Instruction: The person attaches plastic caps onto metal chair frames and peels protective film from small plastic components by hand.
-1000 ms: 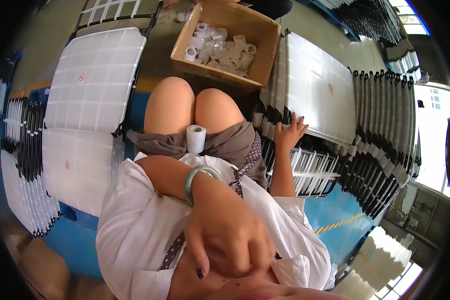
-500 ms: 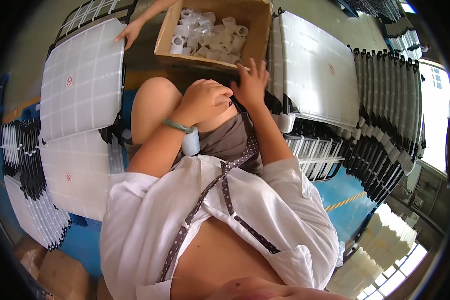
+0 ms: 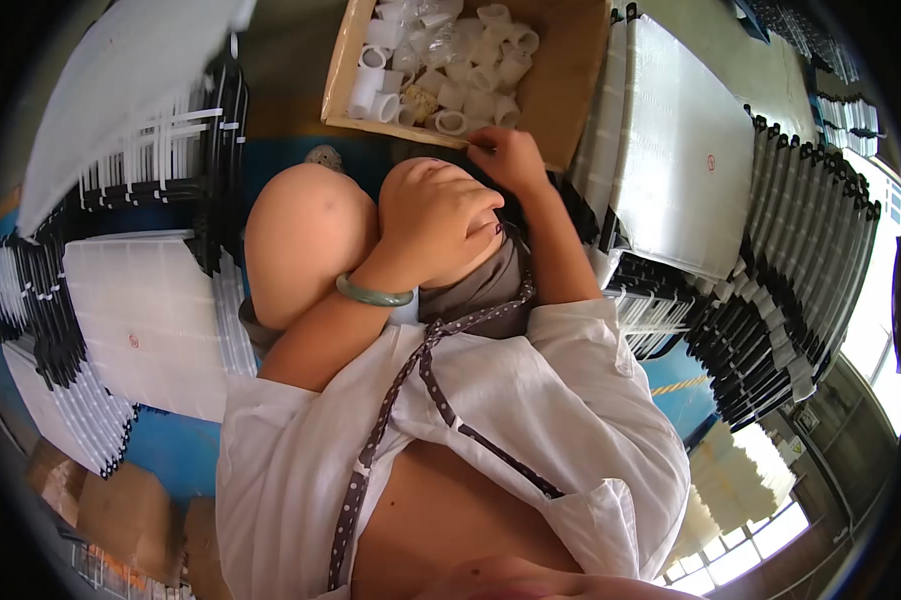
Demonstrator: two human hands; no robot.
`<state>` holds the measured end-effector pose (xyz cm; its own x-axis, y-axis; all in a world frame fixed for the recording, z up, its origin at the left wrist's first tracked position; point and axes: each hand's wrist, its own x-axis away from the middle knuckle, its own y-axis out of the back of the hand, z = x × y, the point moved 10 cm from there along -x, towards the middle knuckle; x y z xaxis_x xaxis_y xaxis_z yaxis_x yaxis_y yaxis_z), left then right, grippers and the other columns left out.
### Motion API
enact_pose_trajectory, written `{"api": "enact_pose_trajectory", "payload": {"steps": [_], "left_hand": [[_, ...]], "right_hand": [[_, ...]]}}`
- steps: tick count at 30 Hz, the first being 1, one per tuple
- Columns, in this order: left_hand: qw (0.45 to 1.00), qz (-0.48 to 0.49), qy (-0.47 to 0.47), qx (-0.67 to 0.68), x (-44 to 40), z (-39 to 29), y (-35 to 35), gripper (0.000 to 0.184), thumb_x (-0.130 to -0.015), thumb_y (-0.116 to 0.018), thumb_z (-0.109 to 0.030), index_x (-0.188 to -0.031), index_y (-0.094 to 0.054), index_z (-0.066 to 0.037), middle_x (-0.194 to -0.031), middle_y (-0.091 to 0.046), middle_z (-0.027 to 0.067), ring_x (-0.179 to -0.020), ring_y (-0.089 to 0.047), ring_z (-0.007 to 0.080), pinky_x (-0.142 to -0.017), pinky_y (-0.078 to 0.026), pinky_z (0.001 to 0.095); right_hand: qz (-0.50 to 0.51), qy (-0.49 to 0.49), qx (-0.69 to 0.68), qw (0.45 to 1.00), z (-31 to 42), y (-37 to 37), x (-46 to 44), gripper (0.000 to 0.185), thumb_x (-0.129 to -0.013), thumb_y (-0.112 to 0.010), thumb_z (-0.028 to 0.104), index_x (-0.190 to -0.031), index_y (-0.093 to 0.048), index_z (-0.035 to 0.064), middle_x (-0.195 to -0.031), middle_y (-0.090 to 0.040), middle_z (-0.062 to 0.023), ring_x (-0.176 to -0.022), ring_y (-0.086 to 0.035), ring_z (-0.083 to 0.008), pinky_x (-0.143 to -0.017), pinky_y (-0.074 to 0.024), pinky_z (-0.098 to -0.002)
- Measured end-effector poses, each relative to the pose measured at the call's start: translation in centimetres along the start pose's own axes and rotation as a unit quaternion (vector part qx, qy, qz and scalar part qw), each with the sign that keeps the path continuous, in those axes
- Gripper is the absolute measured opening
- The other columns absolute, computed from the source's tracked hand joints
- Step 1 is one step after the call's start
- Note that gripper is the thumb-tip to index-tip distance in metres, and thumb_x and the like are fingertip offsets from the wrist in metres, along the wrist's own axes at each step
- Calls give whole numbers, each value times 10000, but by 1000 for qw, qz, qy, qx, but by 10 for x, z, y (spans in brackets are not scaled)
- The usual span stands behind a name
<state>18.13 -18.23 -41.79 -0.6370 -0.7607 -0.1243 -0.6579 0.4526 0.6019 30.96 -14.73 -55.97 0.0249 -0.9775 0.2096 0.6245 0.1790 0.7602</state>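
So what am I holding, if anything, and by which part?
Your right hand is at the near rim of the box; whether it grips can't be told. Your left hand rests on a knee, nothing visible in it.

One head-worn camera looks steeply down — close.

blue floor (image 3: 176, 460) near | grey-green floor (image 3: 283, 55) beyond | right-edge window (image 3: 883, 320) glaring white | lower-right paned window (image 3: 741, 560) bright
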Motion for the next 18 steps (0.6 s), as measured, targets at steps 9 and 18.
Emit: {"api": "enact_pose_trajectory", "payload": {"steps": [9, 18], "left_hand": [[999, 27, 44, 8, -12, 6, -10, 234, -689, -647, -237, -899, -662, -134, -923, -642, 18, -970, -540, 212, -936, -335, 417], [997, 35, 61, -20, -35, 12, -7, 204, -697, -630, -212, -879, -652, -123, -926, -638, 30, -960, -556, 209, -919, -351, 411]], "right_hand": [[90, -205, 20, 974, -188, -59, -107, 309, -804, -560, 274, -1009, -658, 64, -937, -648, -106, -854, -598, -211, -763, -468, -335], [406, -101, 221, 881, -142, -168, -103, 317, -814, -567, 222, -1063, -630, 35, -1010, -637, -111, -838, -603, -237, -734, -474, -321]]}}
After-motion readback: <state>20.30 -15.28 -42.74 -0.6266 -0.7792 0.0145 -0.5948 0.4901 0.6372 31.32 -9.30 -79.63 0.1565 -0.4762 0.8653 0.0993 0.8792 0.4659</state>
